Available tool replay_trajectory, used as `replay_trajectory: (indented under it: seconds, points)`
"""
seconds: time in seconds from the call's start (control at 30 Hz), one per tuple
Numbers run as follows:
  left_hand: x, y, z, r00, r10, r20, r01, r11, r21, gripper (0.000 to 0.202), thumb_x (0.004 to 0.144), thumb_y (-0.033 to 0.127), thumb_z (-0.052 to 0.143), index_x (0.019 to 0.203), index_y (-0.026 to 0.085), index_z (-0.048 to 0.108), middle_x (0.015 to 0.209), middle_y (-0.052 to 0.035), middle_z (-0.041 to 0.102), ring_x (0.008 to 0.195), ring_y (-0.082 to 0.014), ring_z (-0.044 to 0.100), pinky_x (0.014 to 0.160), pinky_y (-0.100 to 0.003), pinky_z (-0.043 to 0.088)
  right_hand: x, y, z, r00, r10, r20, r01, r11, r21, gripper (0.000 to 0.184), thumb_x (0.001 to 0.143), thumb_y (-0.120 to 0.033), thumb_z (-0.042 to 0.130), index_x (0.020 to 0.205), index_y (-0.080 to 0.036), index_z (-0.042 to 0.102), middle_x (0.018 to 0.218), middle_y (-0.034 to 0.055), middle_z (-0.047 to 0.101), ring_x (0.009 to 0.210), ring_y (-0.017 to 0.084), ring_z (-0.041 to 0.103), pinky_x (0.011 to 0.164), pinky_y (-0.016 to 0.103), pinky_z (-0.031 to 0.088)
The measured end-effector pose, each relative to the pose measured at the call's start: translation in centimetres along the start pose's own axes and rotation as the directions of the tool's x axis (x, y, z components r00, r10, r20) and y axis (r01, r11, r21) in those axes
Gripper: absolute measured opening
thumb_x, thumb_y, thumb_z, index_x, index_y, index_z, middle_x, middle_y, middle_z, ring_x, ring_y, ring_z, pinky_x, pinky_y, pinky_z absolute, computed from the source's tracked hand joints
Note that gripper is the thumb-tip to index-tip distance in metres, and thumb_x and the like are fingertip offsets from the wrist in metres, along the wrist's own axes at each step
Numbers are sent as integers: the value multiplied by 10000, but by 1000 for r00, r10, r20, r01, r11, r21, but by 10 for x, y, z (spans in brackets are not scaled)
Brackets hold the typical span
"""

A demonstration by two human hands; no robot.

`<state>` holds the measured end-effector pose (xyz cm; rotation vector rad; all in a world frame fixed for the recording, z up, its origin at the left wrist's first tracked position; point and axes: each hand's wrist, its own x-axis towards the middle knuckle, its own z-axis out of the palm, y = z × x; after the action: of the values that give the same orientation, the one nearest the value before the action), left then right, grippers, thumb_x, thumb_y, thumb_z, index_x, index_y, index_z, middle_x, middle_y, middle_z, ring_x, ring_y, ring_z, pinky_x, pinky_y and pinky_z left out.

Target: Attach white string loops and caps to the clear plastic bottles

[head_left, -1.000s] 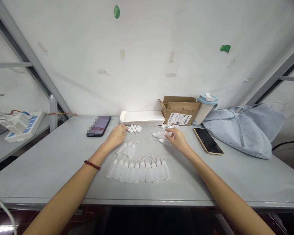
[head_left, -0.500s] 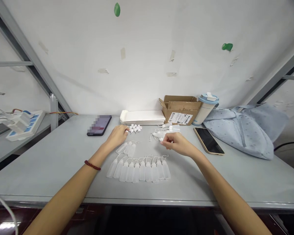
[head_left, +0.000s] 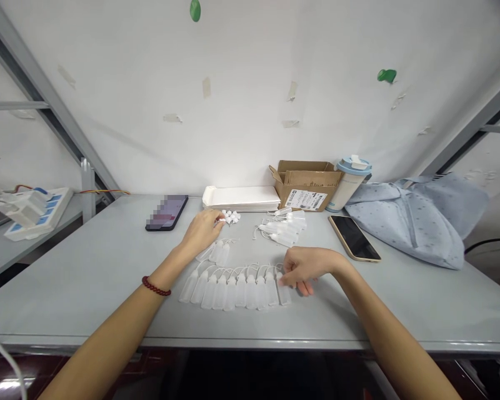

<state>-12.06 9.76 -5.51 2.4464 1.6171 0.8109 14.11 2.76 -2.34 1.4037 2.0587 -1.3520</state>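
My left hand [head_left: 202,229] is at a small pile of white caps [head_left: 233,217], its thumb and fingertips closed on one white cap at the pile's edge. My right hand [head_left: 310,266] reaches down to the right end of a curved row of small translucent squeeze bottles [head_left: 230,293]. Its thumb and forefinger close on the upper part of the last bottle [head_left: 284,294], while other fingers hang below the palm. Thin white cords or tubes curl from the bottle tops. Behind my left wrist lie a few more bottles [head_left: 221,254]; another cluster of bottles [head_left: 285,228] lies farther back on the right.
Along the wall stand a stack of white flat boxes [head_left: 245,199], an open cardboard box [head_left: 308,186] and a lidded cup [head_left: 348,186]. A phone [head_left: 354,238] and a pale blue cloth bag [head_left: 408,222] are at right. Another phone [head_left: 166,213] lies at left.
My right hand has left the back cluster, where a bottle now shows uncovered, and come toward me to the row's right end. My left hand has shifted slightly at the caps.
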Motion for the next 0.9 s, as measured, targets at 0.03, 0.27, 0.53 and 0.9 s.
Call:
replay_trajectory:
  seconds: [0.03, 0.27, 0.53, 0.9]
  points:
    - [0, 0, 0, 1000, 0, -1, 0, 1000, 0, 220, 811, 232, 478, 917, 141, 648, 930, -86, 676, 882, -242, 613, 786, -349, 470, -1, 0, -1, 1000, 8, 0, -8, 1000, -1, 305, 724, -419, 535, 567, -158, 538, 528, 12, 624, 479, 122, 586, 430, 209, 348]
    - [-2, 4, 1, 1000, 6, 8, -6, 1000, 9, 220, 814, 231, 486, 936, 135, 642, 943, -88, 673, 906, -249, 609, 795, -362, 465, 0, -6, 0, 999, 44, 1, -44, 999, 6, 272, 694, -383, 529, 538, -161, 508, 492, 3, 601, 429, 113, 566, 386, 200, 292]
    - [-3, 10, 1, 1000, 3, 6, -2, 998, -61, 233, 810, 272, 483, 923, 150, 646, 933, -85, 678, 883, -237, 610, 772, -350, 476, 5, -4, 3, 991, 5, -132, -10, 999, -39, 298, 692, -301, 506, 429, -172, 451, 426, -4, 562, 409, 115, 544, 502, 242, 393]
    - [-11, 42, -8, 963, -37, 265, 178, 829, -530, 219, 719, 311, 599, 862, 160, 668, 774, -37, 686, 728, -186, 646, 666, -296, 523, 31, -1, 7, 502, -293, -814, 251, 950, -188, 190, 782, -347, 545, 713, -171, 538, 680, 23, 614, 594, 123, 518, 552, 231, 360]
